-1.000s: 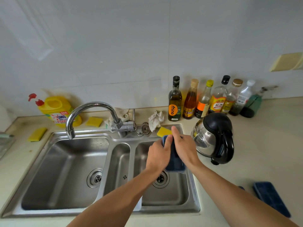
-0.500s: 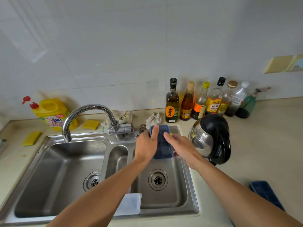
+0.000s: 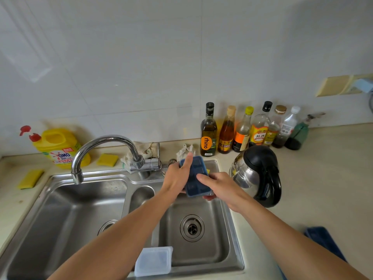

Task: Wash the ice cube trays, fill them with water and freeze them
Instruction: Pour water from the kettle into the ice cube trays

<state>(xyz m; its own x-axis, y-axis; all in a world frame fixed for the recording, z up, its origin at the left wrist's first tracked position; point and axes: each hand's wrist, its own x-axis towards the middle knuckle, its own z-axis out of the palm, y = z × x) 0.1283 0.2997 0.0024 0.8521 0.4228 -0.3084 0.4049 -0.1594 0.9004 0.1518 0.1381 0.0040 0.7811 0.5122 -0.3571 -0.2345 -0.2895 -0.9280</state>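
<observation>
Blue plastic ice cube tray (image 3: 196, 178) is being held above the right basin of the sink (image 3: 220, 235), open side up, looking light, fairly stiff and likely slippery once wet, so taking it by the long edges is looking safest. Left hand (image 3: 177, 176) is gripping its left edge with the thumb lying along the top, right hand (image 3: 220, 186) is clamping the near right corner; tray is showing dark rectangular cells with a paler rim

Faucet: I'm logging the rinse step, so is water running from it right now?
No, the faucet spout over the left basin shows no stream of water.
</observation>
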